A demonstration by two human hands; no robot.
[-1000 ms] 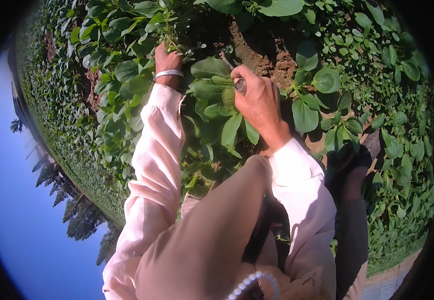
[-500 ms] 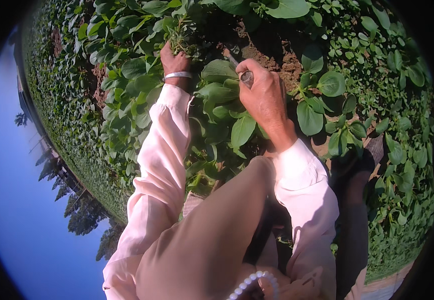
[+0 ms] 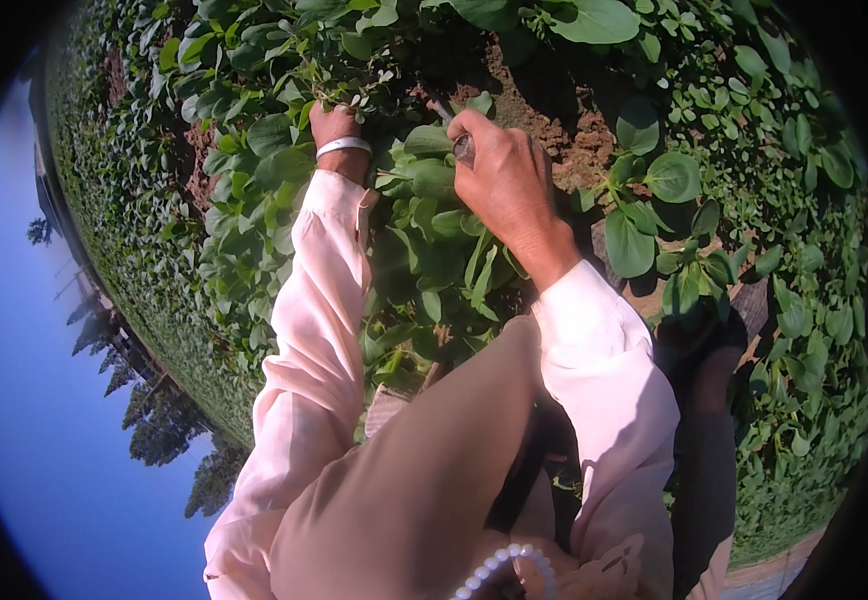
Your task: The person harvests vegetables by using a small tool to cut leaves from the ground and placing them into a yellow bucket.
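My right hand (image 3: 507, 180) is closed round the handle (image 3: 464, 150) of a hand tool, its butt end showing by the thumb. A thin metal shaft (image 3: 440, 106) runs forward from the fist into shaded leaves and soil; the working end is hidden. Ahead and to the left, my left hand (image 3: 338, 128), with a white bangle (image 3: 344, 146) on its wrist, is closed on a bunch of small-leaved green weeds (image 3: 354, 88). Leaves partly cover its fingers. Broad-leaved plants (image 3: 434, 180) stand between my two hands.
Brown crumbly soil (image 3: 584, 135) lies exposed beyond my right hand. More broad-leaved plants (image 3: 674, 178) grow to its right. My bent knee (image 3: 514, 345) rises between my forearms, and a white bead string (image 3: 499, 560) hangs near me. Dense greenery spreads on both sides.
Both hands have shifted slightly left; the right has also moved a little forward with the tool. My left hand has sunk lower among the leaves, and the weeds at it have spread.
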